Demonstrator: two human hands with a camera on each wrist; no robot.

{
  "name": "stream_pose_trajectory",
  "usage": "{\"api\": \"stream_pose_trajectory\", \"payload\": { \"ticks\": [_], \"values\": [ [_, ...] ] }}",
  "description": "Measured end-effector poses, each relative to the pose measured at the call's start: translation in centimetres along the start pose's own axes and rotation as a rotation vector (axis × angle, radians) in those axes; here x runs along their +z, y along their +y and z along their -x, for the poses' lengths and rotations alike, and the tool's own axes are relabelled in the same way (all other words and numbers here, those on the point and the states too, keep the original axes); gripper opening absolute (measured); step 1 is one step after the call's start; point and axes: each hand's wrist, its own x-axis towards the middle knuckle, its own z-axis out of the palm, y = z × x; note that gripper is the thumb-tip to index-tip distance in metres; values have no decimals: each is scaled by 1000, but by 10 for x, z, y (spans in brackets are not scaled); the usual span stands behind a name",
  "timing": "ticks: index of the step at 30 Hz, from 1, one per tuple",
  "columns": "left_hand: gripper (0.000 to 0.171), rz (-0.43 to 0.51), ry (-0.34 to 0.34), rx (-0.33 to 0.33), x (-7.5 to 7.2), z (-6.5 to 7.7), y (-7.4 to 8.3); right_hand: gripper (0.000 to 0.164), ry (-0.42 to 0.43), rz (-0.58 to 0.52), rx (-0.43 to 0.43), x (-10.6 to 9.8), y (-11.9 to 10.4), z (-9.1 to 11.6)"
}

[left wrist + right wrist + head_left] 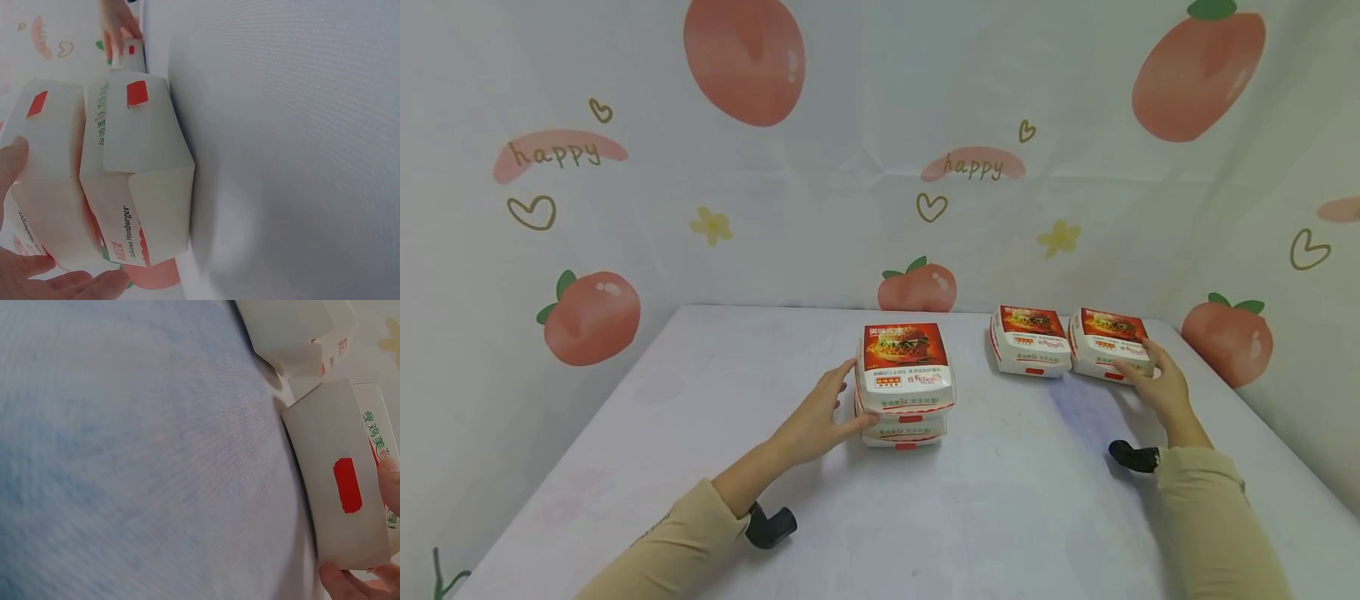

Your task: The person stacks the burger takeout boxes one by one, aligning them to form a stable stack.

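Two white and red burger boxes stand stacked in the middle of the table. The upper burger box has a burger picture on its lid and covers most of the lower burger box. My left hand holds the upper box at its left side, thumb at the front and fingers toward the back. At the back right, my right hand grips another burger box, its thumb on the front and its fingers at the right side. In the right wrist view, that box sits against the table surface.
One more burger box stands just left of the one at my right hand. Behind the table hangs a white backdrop printed with peaches, hearts and flowers. Black curved pieces stick out near both cuffs.
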Motion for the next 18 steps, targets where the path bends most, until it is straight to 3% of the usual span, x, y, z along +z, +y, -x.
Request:
{"api": "stream_pose_trajectory", "payload": {
  "ticks": [14, 18],
  "values": [
    [88, 1, 0, 1, 0, 0, -2, 76, 78, -62, 69, 2, 2, 3],
    [88, -3, 3, 6, 0, 0, -2, 75, 91, -51, 54, 1, 1, 6]
  ]
}}
